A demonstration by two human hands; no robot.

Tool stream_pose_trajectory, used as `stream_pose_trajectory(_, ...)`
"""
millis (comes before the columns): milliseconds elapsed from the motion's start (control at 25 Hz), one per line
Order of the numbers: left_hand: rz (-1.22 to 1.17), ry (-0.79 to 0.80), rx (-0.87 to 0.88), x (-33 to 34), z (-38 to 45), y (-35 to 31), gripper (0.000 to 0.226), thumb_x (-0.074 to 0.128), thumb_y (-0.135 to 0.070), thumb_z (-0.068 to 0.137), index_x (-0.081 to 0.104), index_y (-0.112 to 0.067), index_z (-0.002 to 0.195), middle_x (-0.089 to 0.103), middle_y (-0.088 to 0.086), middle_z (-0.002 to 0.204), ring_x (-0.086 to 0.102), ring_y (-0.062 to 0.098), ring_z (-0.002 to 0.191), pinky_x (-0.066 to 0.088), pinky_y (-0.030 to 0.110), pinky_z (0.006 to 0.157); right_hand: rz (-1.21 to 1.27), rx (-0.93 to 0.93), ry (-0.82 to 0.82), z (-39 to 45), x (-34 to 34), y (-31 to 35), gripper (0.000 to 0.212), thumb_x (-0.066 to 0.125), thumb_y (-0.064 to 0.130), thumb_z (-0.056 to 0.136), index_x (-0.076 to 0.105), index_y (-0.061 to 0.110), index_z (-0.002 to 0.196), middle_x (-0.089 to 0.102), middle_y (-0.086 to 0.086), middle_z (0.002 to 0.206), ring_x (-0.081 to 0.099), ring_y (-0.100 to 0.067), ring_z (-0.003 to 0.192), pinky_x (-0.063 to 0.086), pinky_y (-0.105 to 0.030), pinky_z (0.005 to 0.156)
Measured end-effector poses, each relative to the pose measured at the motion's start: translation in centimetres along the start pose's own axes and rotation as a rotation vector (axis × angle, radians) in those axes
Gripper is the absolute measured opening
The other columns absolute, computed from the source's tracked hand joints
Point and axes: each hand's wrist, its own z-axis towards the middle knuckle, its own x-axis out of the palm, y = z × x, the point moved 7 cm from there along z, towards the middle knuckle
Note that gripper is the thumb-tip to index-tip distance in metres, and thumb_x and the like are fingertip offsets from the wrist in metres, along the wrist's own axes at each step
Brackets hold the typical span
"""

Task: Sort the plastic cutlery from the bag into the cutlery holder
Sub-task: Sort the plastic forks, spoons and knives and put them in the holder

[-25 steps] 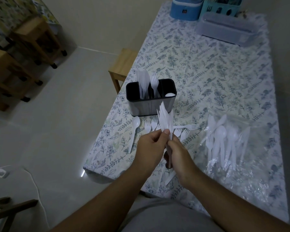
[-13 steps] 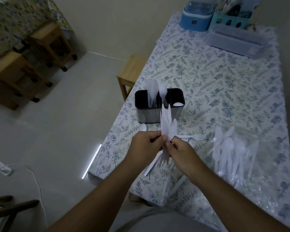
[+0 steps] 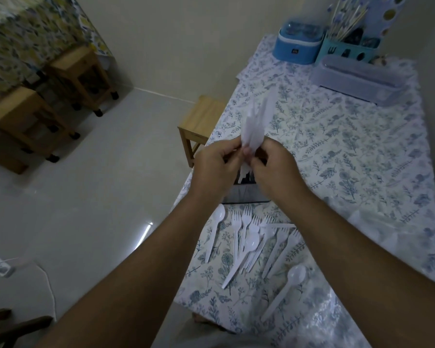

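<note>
Both hands are raised over the counter [image 3: 362, 151], pinching one bundle of white plastic knives [image 3: 258, 124]. Left hand [image 3: 215, 169] and right hand [image 3: 274, 169] meet at the handles; blades fan upward, blurred. The cutlery holder [image 3: 246, 194] sits directly below the hands and is mostly hidden by them, only its lower wall and some white tips showing. Loose forks [image 3: 239, 227] and spoons [image 3: 295, 275] lie on the floral cloth in front of it. Clear plastic bag [image 3: 337, 312] at the near right edge. Blue box [image 3: 296, 47], teal caddy [image 3: 349, 50] and clear lidded tray [image 3: 357, 81] at the far end. Wooden stool [image 3: 201, 119] beside the counter.
</note>
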Motion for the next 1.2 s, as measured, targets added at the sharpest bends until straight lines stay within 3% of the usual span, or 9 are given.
stream_pose_trajectory(160,0.024,-0.103,0.035,-0.4,0.0,0.9,0.013,0.067,-0.014,0.094,0.078,-0.014,0.102,0.064,-0.007,0.07,0.054,0.002,0.064,0.043,0.018,0.058,0.002,-0.05,-0.04,1.0,1.6,-0.2,0.019,0.059,0.024,0.1,0.067,0.01,0.11,0.063,-0.002,0.109,0.064,-0.014,0.102,0.054,-0.028,0.086)
stream_pose_trajectory(320,0.146,-0.004,-0.065,0.3,-0.4,2.8,0.017,0.063,-0.018,0.096,0.069,-0.015,0.08,0.059,-0.008,0.064,0.054,0.005,0.059,0.038,0.017,0.055,-0.199,-0.016,0.03,1.1,3.0,-1.8,0.019,0.055,0.023,0.102,0.06,0.007,0.094,0.057,-0.009,0.101,0.058,-0.01,0.078,0.04,-0.006,0.063)
stream_pose_trajectory(360,0.18,0.054,-0.102,0.7,-0.9,3.5,0.021,0.062,-0.018,0.097,0.065,-0.018,0.076,0.057,-0.009,0.063,0.053,0.002,0.058,0.036,0.015,0.055,-0.276,0.0,0.074,0.6,3.5,-2.6,0.019,0.055,0.022,0.102,0.062,0.005,0.099,0.054,-0.011,0.105,0.057,-0.012,0.083,0.038,-0.005,0.067)
stream_pose_trajectory(440,0.245,0.111,-0.128,1.0,-1.6,4.5,0.017,0.059,-0.018,0.098,0.067,-0.019,0.083,0.06,-0.011,0.07,0.054,0.0,0.062,0.034,0.011,0.056,-0.333,0.044,0.153,-0.3,4.1,-4.1,0.04,0.058,0.024,0.1,0.057,0.003,0.135,0.048,-0.012,0.123,0.051,-0.022,0.112,0.039,-0.017,0.087)
stream_pose_trajectory(520,0.325,0.096,-0.117,0.6,-1.6,4.5,0.013,0.058,-0.017,0.098,0.071,-0.014,0.1,0.064,-0.008,0.081,0.059,0.003,0.072,0.033,0.01,0.06,-0.276,0.065,0.146,-0.9,3.9,-4.6,0.059,0.063,0.022,0.098,0.042,0.006,0.151,0.042,-0.007,0.126,0.045,-0.02,0.118,0.036,-0.022,0.092)
stream_pose_trajectory(720,0.502,0.054,-0.053,-0.4,-3.5,3.1,0.045,0.064,-0.01,0.094,0.054,-0.004,0.137,0.064,0.007,0.116,0.058,0.021,0.108,0.034,0.013,0.082,-0.129,0.055,-0.003,-2.7,1.8,-4.2,0.052,0.064,0.016,0.097,0.049,0.013,0.148,0.043,0.002,0.114,0.05,-0.001,0.088,0.04,-0.006,0.078)
stream_pose_trajectory(840,0.365,-0.078,-0.093,-1.3,-7.2,3.8,0.039,0.063,-0.007,0.093,0.057,-0.011,0.132,0.058,0.001,0.117,0.056,0.012,0.104,0.043,0.015,0.089,-0.074,0.102,-0.025,-5.8,1.0,-5.9,0.044,0.061,0.014,0.098,0.056,0.016,0.142,0.047,0.001,0.105,0.051,0.007,0.082,0.039,0.003,0.073)
stream_pose_trajectory(960,0.377,0.109,-0.36,1.8,-10.5,7.5,0.007,0.061,-0.02,0.096,0.066,-0.017,0.1,0.063,-0.003,0.094,0.062,0.009,0.083,0.055,0.027,0.073,-0.05,0.27,0.051,-9.4,2.0,-9.4,0.038,0.061,0.016,0.098,0.062,0.02,0.136,0.051,0.0,0.105,0.054,0.001,0.083,0.042,0.0,0.069)
stream_pose_trajectory(1200,0.639,0.34,-0.583,7.3,-10.7,13.5,0.025,0.056,-0.025,0.098,0.061,-0.002,0.108,0.063,0.015,0.102,0.064,0.029,0.094,0.048,0.032,0.07,-0.003,0.465,0.146,-14.2,3.3,-13.6,0.03,0.06,0.013,0.097,0.07,0.022,0.124,0.057,0.003,0.105,0.059,-0.004,0.086,0.043,-0.007,0.063)
